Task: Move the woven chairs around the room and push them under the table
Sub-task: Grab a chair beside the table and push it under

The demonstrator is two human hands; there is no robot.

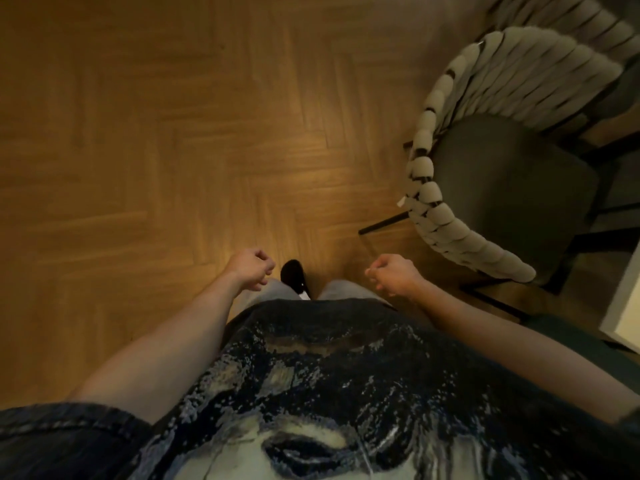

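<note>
— Where do we stand with the cream rope-woven chair with the dark grey seat cushion (pixel 485 174)?

— It sits on the herringbone wooden floor (pixel 138 133) off to our right, its curved back turned toward us, so we can take it by the rim. A second woven chair (pixel 588 26) shows behind it.

— And our hands?

— Both hold nothing. Our left hand (pixel 250 268) and right hand (pixel 393 274) hang in front of us with fingers loosely curled, well apart from the chair; we judge we are between grips.

— The table?

— Only a pale corner (pixel 623 306) at the right edge; we cannot tell what it is.
</note>
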